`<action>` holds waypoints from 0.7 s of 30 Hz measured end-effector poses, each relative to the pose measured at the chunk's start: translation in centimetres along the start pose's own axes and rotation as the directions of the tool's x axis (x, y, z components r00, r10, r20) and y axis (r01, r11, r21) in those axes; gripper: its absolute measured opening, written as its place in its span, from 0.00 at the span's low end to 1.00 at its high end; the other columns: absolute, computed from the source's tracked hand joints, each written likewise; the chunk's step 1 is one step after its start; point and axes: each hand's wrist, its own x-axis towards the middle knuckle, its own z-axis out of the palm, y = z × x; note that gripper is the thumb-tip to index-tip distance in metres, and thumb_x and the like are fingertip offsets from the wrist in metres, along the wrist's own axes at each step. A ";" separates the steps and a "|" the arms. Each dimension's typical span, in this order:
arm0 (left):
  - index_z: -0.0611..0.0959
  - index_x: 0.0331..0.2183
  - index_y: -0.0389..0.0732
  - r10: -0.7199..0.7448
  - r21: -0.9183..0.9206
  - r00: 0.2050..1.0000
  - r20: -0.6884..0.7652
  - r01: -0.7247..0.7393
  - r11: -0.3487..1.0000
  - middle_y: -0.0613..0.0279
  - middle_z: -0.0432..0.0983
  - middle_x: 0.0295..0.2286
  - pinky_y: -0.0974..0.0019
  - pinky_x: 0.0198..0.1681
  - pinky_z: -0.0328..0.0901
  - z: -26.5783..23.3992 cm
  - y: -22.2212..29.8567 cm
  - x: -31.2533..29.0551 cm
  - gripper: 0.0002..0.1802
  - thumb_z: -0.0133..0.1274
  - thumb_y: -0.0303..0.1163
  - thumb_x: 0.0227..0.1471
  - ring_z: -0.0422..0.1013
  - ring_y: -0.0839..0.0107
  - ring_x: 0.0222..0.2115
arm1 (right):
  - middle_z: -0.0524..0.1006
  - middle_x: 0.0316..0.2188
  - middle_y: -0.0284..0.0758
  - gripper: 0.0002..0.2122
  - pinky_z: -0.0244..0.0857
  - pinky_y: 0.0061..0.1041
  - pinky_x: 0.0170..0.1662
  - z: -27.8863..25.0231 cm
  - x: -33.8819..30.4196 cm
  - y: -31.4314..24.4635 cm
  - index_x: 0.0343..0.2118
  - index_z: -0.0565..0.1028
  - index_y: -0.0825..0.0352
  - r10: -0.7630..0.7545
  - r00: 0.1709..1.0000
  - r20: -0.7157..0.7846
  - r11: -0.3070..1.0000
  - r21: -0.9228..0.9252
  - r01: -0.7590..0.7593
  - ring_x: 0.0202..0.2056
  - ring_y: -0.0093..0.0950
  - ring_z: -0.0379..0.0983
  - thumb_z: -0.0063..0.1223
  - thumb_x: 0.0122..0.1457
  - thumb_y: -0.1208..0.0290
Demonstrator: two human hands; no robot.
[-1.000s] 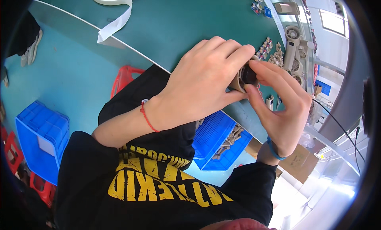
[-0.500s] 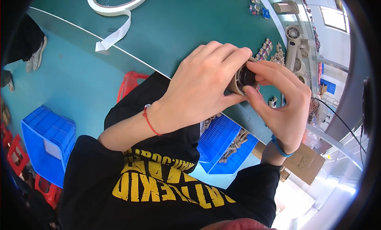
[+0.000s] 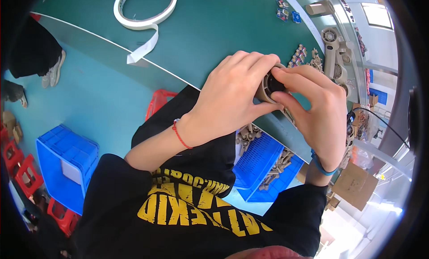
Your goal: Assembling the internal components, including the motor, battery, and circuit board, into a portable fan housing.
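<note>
My left hand (image 3: 232,93) wraps around a beige round housing (image 3: 262,93), which looks like the head of a small handheld fan. A black round part (image 3: 275,85) shows inside its open end, which is turned toward my right hand (image 3: 319,105). The thumb and fingers of that hand pinch at this end, touching the black part or the rim; I cannot tell which. The far side of the housing is hidden behind my left fingers. Both hands are above the green table (image 3: 201,31), near its edge.
A roll of white tape (image 3: 119,11) lies on the table, its loose end over the edge. Beige fans (image 3: 330,53) and small parts (image 3: 297,56) sit at the right. Blue crates (image 3: 257,156) with beige pieces stand below the table; another blue crate (image 3: 67,147) stands left, near red stools (image 3: 29,176).
The view has shifted, so the table, tape and crates appear farther right. Both hands keep their hold on the housing, with the right fingertips slightly closer in over its open end.
</note>
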 end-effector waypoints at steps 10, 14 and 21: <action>0.77 0.47 0.39 0.105 -0.079 0.991 0.083 -0.098 0.992 0.56 0.78 0.43 0.56 0.49 0.67 -2.3 1.4 -0.9 0.36 0.72 0.32 0.32 0.73 0.52 0.45 | 0.71 0.54 0.37 0.28 0.65 0.22 0.48 2.1 -4.1 2.4 0.61 0.66 0.66 0.244 0.970 0.018 0.712 0.676 -0.192 0.43 0.20 0.71 0.58 0.61 0.58; 0.78 0.49 0.40 0.239 -0.159 0.938 0.251 -0.203 0.966 0.57 0.77 0.45 0.54 0.50 0.65 -4.7 3.7 -2.0 0.39 0.73 0.36 0.31 0.72 0.52 0.46 | 0.71 0.50 0.35 0.27 0.64 0.23 0.52 3.0 -5.9 0.4 0.61 0.61 0.70 0.077 0.887 0.455 0.154 0.874 -0.461 0.50 0.22 0.68 0.53 0.66 0.59; 0.79 0.48 0.40 0.111 -0.134 0.880 0.462 -0.054 0.990 0.59 0.75 0.48 0.54 0.56 0.60 -6.5 5.1 -7.0 0.35 0.71 0.36 0.35 0.65 0.51 0.55 | 0.68 0.50 0.34 0.31 0.63 0.23 0.51 8.4 -9.5 -4.9 0.61 0.59 0.67 0.028 0.937 0.349 -0.154 0.927 -0.341 0.51 0.21 0.66 0.63 0.59 0.64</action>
